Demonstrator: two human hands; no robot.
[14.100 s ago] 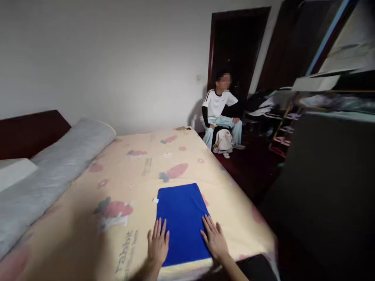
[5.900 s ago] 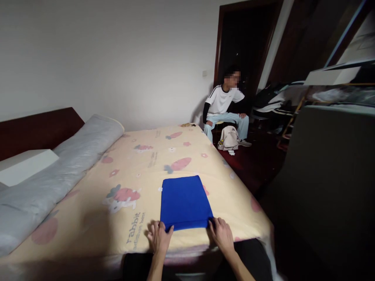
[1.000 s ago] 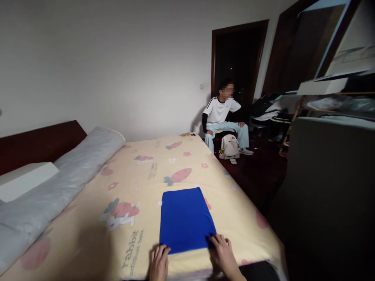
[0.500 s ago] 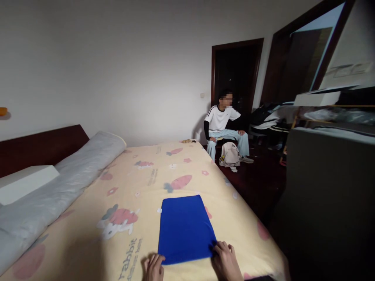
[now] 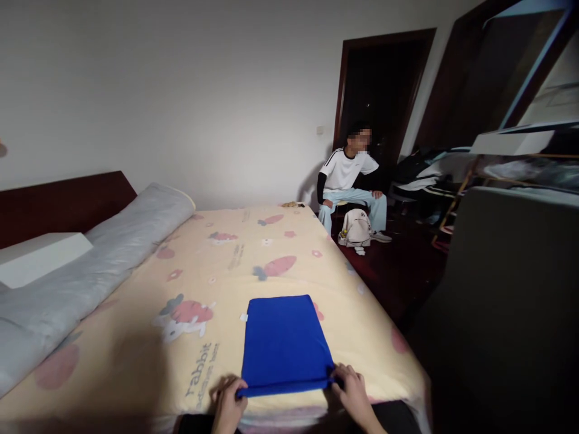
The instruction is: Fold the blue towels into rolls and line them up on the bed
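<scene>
A blue cloth [image 5: 286, 340] lies flat on the patterned bed sheet, with a small white tag [image 5: 243, 317] on its left edge. Its near edge is turned up in a narrow strip. My left hand [image 5: 230, 399] pinches the near left corner, and my right hand [image 5: 351, 389] pinches the near right corner.
A grey rolled bedding [image 5: 131, 247] and a white box [image 5: 45, 256] lie along the bed's left side. Beyond the bed's far right corner a person [image 5: 346, 175] sits near a pale backpack [image 5: 356, 228]. A dark grey panel [image 5: 506, 301] stands at right.
The near edge of the cloth has been lifted into a narrow fold between my two hands. The camera view has shifted, showing more of the bed's near edge.
</scene>
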